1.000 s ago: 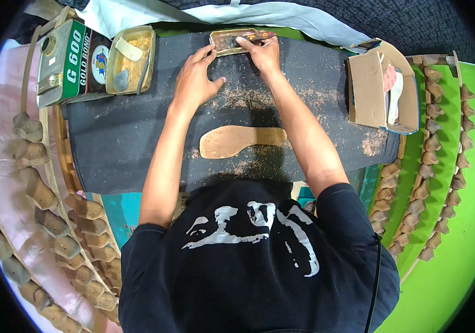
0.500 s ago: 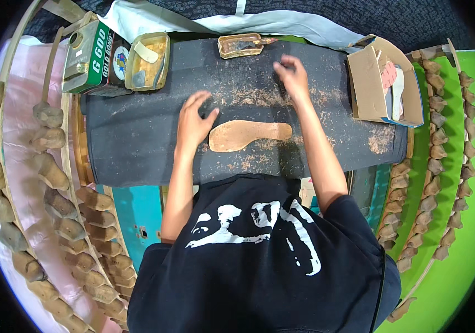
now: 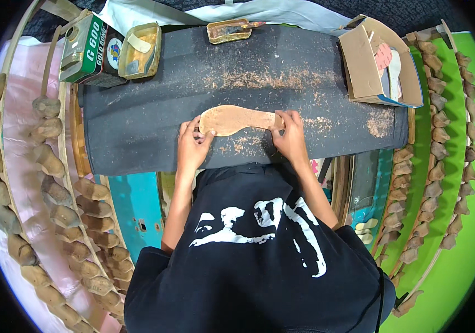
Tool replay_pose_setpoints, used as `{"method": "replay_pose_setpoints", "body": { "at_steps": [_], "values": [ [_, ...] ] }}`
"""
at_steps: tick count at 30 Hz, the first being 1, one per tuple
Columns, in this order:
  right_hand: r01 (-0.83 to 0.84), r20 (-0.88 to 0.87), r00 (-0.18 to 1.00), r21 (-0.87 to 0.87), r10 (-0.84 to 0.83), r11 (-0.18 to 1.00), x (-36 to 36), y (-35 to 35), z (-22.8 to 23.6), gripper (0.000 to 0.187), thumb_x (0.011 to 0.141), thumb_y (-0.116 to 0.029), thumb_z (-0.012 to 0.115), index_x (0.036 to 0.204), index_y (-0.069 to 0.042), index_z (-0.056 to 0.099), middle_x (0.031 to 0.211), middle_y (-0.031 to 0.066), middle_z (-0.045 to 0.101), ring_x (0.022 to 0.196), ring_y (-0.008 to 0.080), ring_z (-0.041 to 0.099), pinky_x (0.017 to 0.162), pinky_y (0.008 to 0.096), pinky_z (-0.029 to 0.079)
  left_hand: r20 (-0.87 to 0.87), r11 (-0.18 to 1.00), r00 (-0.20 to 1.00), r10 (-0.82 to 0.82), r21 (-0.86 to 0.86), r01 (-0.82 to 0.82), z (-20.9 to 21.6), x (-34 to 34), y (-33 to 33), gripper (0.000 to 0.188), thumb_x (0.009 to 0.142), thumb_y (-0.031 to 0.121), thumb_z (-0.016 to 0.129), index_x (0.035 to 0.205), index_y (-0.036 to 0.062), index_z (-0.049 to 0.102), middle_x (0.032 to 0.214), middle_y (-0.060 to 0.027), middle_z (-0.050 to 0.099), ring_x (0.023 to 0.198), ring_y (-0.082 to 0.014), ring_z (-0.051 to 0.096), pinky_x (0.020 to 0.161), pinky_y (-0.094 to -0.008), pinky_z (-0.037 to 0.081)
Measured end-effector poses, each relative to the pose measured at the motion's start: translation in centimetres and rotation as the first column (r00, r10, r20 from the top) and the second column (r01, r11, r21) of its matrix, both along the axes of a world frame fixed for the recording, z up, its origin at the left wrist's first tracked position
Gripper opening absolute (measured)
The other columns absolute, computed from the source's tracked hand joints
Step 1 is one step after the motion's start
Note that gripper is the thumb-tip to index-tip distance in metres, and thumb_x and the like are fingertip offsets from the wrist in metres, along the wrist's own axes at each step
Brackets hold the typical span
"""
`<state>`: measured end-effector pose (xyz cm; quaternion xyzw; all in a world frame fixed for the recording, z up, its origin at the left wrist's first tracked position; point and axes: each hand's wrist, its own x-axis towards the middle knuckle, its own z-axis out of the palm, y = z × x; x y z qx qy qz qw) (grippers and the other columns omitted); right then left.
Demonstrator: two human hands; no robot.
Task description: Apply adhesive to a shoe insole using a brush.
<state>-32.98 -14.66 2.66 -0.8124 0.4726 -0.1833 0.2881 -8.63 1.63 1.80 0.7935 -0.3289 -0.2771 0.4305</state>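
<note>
A tan shoe sole lies crosswise in front of me, just above or on the dark tabletop; I cannot tell which. My left hand pinches its wide left end, the thumb on the upper face and the fingers at the edge. At the narrow right end, my right hand grips the tip between thumb and fingers. Brown shavings are strewn over the cloth beyond the sole, with more below its right half.
The dark-covered table carries a green-and-silver metal can and a tray of tools at far left. A small tray sits at the back, a cardboard box at far right. Racks of wooden shoe lasts flank both sides.
Both hands have come down to the sole and taken hold of its two ends. My right hand moved nearer from the back of the table. The whole view has shifted slightly.
</note>
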Motion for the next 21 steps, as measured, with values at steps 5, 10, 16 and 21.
{"method": "replay_pose_setpoints", "body": {
  "at_steps": [5, 10, 16, 21],
  "values": [
    [-0.053, 0.589, 0.729, 0.556, -0.349, 0.829, -1.0, -0.9, 0.9, 0.021, 0.093, -0.009, 0.079, 0.111, -0.004, 0.070, 0.126, 0.0126, 0.066, 0.116, 0.0255, 0.064, 0.103, 0.0425, 0.051, -0.461, 0.925, 0.881, 0.106, -0.279, -0.257, 0.1, -0.6, 1.2, 0.041, 0.099, 0.010, 0.075, 0.136, 0.0038, 0.057, 0.136, -0.0108, 0.058, 0.110, -0.0197, 0.070, 0.092, -0.0322, 0.059],
    [-0.336, 0.592, 0.315, 0.801, -0.742, 0.496, -1.9, -1.3, 0.2, 0.017, 0.098, 0.005, 0.070, 0.099, -0.008, 0.059, 0.124, 0.0101, 0.069, 0.117, 0.0203, 0.065, 0.101, 0.0384, 0.055, -0.843, 0.720, 0.538, 0.014, -0.365, -0.590, 1.1, -2.1, 1.4, 0.024, 0.103, 0.000, 0.065, 0.124, 0.0094, 0.059, 0.157, -0.0078, 0.049, 0.133, -0.0202, 0.059, 0.099, -0.0360, 0.059],
    [-0.367, 0.598, 0.405, 0.799, -0.691, 0.476, -3.2, 0.0, -0.9, 0.028, 0.097, 0.012, 0.063, 0.119, -0.005, 0.058, 0.131, 0.0123, 0.065, 0.118, 0.0206, 0.066, 0.101, 0.0334, 0.057, -0.709, 0.645, 0.670, 0.221, -0.409, -0.646, 0.8, -6.2, 3.1, 0.025, 0.100, -0.007, 0.062, 0.120, 0.0087, 0.060, 0.164, -0.0082, 0.045, 0.131, -0.0172, 0.060, 0.096, -0.0308, 0.059],
    [-0.510, 0.591, 0.671, 0.806, -0.447, 0.300, -6.3, 0.8, 0.6, 0.051, 0.100, 0.009, 0.058, 0.150, 0.003, 0.049, 0.138, 0.0160, 0.065, 0.125, 0.0236, 0.066, 0.104, 0.0349, 0.057, -0.788, 0.483, 0.581, 0.201, -0.436, -0.759, 2.3, -11.7, 4.9, 0.052, 0.112, 0.010, 0.050, 0.161, 0.0097, 0.033, 0.157, -0.0144, 0.051, 0.132, -0.0261, 0.063, 0.101, -0.0426, 0.059]
  ]
}}
